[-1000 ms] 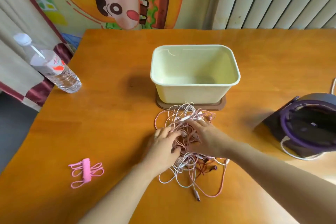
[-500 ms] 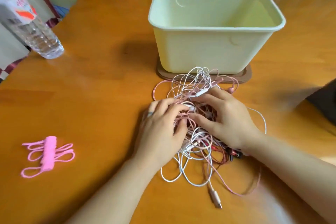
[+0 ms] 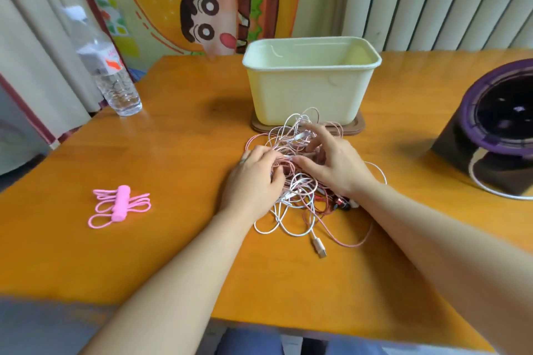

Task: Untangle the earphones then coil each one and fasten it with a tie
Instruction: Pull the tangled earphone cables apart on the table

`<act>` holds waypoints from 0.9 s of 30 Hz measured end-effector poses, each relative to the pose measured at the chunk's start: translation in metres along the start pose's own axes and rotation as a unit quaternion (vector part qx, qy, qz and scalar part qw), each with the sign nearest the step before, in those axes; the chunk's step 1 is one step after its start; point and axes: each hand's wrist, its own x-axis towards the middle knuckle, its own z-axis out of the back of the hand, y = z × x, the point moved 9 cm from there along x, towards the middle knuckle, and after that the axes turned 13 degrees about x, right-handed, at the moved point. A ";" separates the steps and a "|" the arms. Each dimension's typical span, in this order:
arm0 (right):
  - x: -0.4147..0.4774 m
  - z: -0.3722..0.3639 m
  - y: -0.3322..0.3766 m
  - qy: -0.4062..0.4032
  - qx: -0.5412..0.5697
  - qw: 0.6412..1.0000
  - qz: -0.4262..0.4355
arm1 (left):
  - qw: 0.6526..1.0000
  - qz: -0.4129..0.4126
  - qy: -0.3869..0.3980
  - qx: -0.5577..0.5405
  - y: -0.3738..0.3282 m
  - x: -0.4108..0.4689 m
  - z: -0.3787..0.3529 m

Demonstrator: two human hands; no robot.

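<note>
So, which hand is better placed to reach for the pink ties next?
Probably left. The pink ties lie to the left of the earphone tangle, nearer the left hand; the right hand sits on the tangle's far side and would have to cross over.

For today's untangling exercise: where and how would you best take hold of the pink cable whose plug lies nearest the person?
Probably pinch the plug by its sides, coming from the near edge of the table. It is the stiff part and lies flat outside the tangle, clear of the left hand and right hand.
</note>
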 end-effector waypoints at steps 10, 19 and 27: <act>-0.004 0.012 0.007 -0.056 0.000 0.998 0.017 | 0.998 0.027 -0.048 0.007 0.001 -0.001 0.016; 0.033 0.080 0.053 -0.081 0.036 0.996 0.006 | 0.998 0.042 -0.050 -0.011 0.004 -0.002 0.022; 0.091 0.120 0.125 0.019 0.226 0.973 -0.036 | 0.988 -0.042 -0.053 -0.141 -0.007 0.015 0.066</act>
